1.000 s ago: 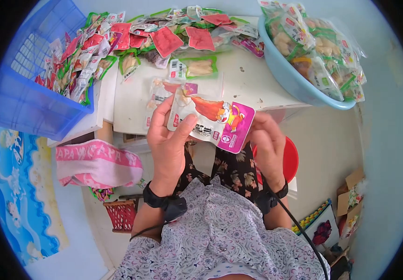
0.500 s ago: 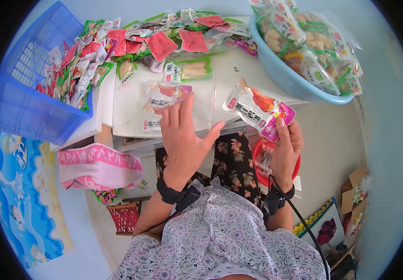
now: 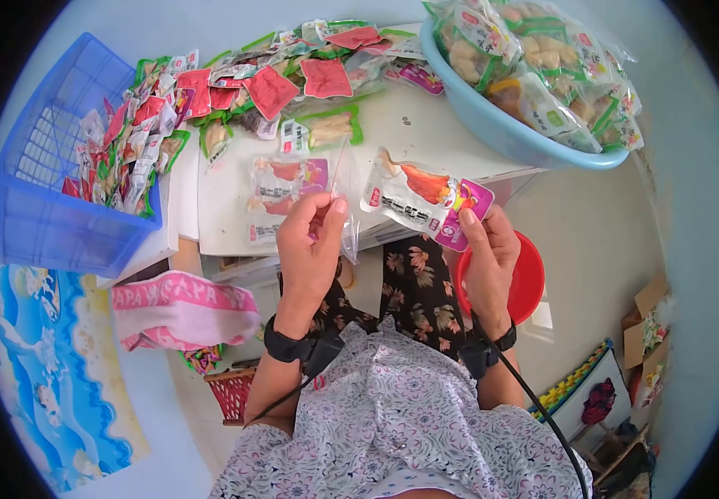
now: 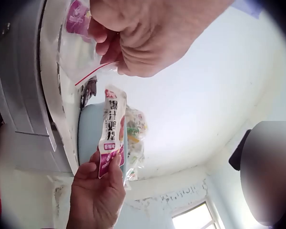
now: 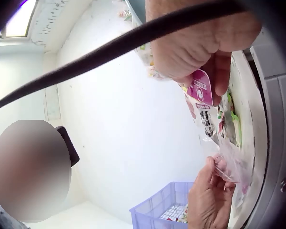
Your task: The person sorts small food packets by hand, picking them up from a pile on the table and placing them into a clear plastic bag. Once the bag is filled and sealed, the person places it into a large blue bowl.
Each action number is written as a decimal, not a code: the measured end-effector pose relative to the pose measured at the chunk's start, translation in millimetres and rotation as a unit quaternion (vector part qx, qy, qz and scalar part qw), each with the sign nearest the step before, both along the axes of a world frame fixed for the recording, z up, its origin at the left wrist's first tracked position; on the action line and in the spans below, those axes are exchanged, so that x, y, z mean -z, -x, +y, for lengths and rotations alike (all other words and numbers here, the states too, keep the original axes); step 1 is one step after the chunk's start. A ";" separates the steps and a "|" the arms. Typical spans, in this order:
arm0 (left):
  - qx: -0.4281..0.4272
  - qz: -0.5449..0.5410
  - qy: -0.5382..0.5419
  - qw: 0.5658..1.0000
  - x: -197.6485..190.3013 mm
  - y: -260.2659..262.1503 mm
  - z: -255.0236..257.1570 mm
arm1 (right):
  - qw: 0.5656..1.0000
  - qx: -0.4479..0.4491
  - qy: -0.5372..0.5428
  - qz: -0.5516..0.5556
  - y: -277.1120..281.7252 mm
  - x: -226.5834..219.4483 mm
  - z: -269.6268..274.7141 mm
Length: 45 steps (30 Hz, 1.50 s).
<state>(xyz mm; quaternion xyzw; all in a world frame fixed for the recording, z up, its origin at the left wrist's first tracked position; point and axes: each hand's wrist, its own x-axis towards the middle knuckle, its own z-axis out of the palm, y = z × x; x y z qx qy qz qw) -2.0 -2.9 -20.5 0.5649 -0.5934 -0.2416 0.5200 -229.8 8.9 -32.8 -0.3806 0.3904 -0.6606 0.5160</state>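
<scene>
My left hand [image 3: 308,254] pinches the edge of a clear zip bag [image 3: 345,179] near the table's front edge; its red zip line shows in the left wrist view. The bag lies on the white table [image 3: 226,195] with drumstick packets [image 3: 280,172] inside, white and purple. In my right hand [image 3: 492,266], a loose drumstick packet [image 3: 413,198] is pinched by its purple end between thumb and fingers. That packet is held up just right of the bag mouth, its white end pointing up and left. In the right wrist view it overlaps the bag's plastic [image 5: 231,167].
Behind the bag lies a green-edged packet [image 3: 330,129], then a heap of mixed packets [image 3: 272,91]. A blue crate [image 3: 68,224] stands left, partly filled. At right is a light-blue basin [image 3: 492,116] piled with larger packs. Below are a red bucket [image 3: 526,279] and a pink towel [image 3: 185,308].
The left hand has let go of the drumstick packet, reached to the bag and now pinches its edge, lifting it. The right hand kept the packet, swinging it right, then slightly back left.
</scene>
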 end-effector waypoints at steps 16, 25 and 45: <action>0.011 -0.186 0.175 0.967 -26.8 43.4 12.8 | 0.985 -0.084 0.011 0.149 -25.8 -11.4 -15.9; 0.077 -0.112 0.218 0.966 -32.3 69.8 8.1 | 0.970 -0.189 0.016 0.151 -33.8 -14.6 -41.6; 0.150 0.040 0.034 0.987 -14.9 16.6 4.0 | 0.970 -0.157 0.066 0.172 -61.1 -1.6 -69.2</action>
